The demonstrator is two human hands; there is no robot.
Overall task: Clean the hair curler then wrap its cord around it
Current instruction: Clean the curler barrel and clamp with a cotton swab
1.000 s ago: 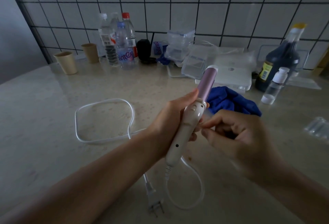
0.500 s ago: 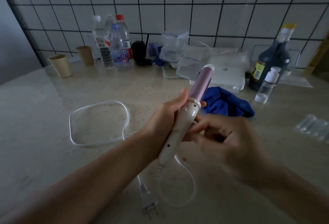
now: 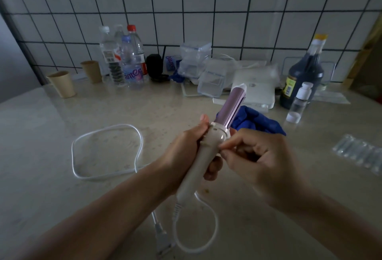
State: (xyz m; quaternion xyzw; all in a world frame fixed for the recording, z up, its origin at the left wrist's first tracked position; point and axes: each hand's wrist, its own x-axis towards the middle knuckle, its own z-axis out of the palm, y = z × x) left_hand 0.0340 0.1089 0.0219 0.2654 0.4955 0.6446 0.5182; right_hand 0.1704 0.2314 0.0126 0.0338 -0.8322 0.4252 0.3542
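Hair curler (image 3: 201, 158): being held tilted above the desk (image 3: 62, 187), its pink barrel pointing up and away.
Left hand (image 3: 184, 152): wrapping around the white handle, thumb lying along its upper end.
Right hand (image 3: 260, 162): curling its fingers, thumb and forefinger pinching the handle's side just below the barrel.
Cord (image 3: 107, 152): trailing from the handle's base and lying in loose loops on the desk, its plug (image 3: 163, 241) lying nearest the person.
Blue cloth (image 3: 256, 121): lying behind the curler.

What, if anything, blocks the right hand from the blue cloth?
Likely yes, nothing does: the cloth lies uncovered just past the right hand. That hand only pinches the curler, which the left hand grips.
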